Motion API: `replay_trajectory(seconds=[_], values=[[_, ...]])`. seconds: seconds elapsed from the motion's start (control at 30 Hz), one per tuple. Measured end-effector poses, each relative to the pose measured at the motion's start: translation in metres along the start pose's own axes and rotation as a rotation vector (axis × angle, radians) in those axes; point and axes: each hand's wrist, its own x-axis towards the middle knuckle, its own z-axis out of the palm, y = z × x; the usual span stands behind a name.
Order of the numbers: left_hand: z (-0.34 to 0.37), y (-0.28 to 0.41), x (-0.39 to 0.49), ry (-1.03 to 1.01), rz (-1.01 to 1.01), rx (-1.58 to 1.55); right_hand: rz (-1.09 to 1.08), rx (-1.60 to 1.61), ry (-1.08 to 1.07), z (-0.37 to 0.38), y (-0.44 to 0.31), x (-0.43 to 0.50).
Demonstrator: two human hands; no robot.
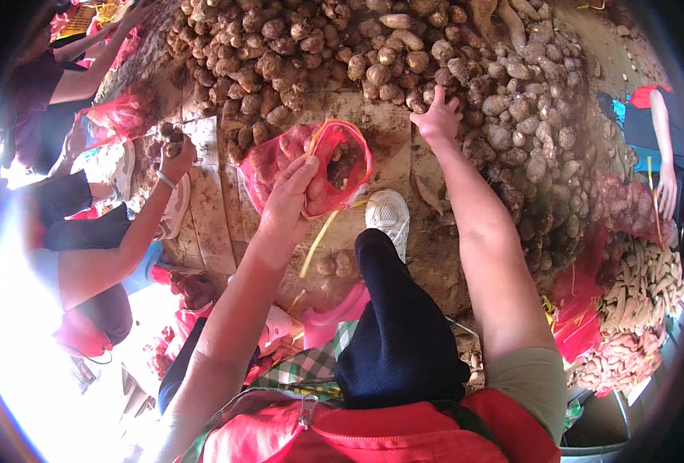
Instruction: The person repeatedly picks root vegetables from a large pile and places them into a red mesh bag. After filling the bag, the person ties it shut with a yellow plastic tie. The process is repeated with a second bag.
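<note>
My left hand (289, 194) grips the rim of a red mesh bag (264, 173), whose mouth faces up and shows brown tubers inside. A yellow tie strap (319, 243) hangs from the bag's rim. My right hand (439, 118) reaches out to the near edge of a large heap of soil-covered taro-like tubers (388, 75), its fingers spread. The fingertips are beside or on the tubers; whether they touch one cannot be told, and no tuber is seen in the grasp.
At the left, a co-worker's hand (177, 159) holds small tubers; another person handles a red mesh bag (125, 113). A third person's hand (666, 191) rests by a filled mesh bag (626, 208) at the right. Long slender roots (637, 283) lie below it. My white shoe (387, 214) stands on flattened cardboard (203, 197).
</note>
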Motion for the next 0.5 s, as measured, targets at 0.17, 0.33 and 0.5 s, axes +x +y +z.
replay_trajectory(seconds=[0.17,0.33,0.5], values=[[0.001,0.005,-0.002,-0.029,-0.065,-0.002,-0.061,-0.027,0.025,0.003,0.016,0.01],[-0.007,-0.001,0.007,0.02,-0.084,-0.009,-0.08,0.801,-0.122,-0.01,0.057,-0.005],[0.007,-0.008,0.014,-0.004,-0.018,0.086,-0.025,1.683,-1.101,-0.02,0.053,-0.06]])
